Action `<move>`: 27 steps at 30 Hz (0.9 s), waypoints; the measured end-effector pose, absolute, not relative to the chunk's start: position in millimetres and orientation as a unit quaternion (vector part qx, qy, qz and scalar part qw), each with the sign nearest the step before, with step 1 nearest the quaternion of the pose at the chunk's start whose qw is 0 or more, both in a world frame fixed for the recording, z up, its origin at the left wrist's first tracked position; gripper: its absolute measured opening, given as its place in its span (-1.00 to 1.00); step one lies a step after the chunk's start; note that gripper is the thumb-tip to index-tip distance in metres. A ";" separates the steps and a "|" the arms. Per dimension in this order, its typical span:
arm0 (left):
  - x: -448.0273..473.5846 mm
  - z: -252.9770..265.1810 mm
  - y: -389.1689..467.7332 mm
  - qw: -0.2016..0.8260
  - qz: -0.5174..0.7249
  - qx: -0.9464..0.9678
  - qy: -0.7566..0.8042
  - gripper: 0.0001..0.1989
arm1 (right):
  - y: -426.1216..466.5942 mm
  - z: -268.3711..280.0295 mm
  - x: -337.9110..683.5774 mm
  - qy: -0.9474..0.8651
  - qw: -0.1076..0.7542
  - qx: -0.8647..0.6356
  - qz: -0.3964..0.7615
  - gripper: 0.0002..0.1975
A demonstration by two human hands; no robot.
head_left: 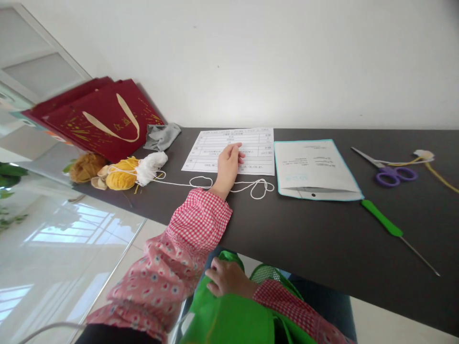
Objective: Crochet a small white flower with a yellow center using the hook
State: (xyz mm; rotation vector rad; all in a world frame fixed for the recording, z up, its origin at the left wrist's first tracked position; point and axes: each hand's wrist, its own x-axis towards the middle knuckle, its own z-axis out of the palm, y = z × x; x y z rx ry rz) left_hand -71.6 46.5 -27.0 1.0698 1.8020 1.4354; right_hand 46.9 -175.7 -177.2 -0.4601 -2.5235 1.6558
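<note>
My left hand (228,165) rests over a printed paper sheet (206,157), its fingers loosely bent and apart, with nothing visible in them. A white yarn strand (263,181) passes by my left wrist, lying in loops on both sides. The strand leads left to a white yarn bundle (152,167), beside a yellow yarn ball (122,174) and a brown one (87,167). Down in my lap, my right hand (231,278) lies against green cloth (229,320) with curled fingers. Whether it grips the cloth is hidden.
Right of the sheet lies a white pouch with a blue edge (319,167). Beyond are purple-handled scissors (387,174), a green-handled hook tool (383,219) and a yarn piece (425,155). Red paper bags (107,114) and grey cloth (163,136) stand at the dark table's (304,239) left.
</note>
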 end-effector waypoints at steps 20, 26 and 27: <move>-70.3 -24.6 46.3 0.309 0.507 0.420 0.687 -0.68 | -184.5 -189.4 69.2 -0.917 -0.155 -0.169 0.326 -0.77; -70.3 -24.4 46.6 0.314 0.512 0.418 0.681 -0.67 | -185.9 -177.9 66.4 -0.891 -0.227 -0.159 0.359 -0.72; -70.3 -24.2 46.8 0.315 0.514 0.418 0.679 -0.67 | -187.2 -176.4 64.5 -0.889 -0.233 -0.154 0.364 -0.72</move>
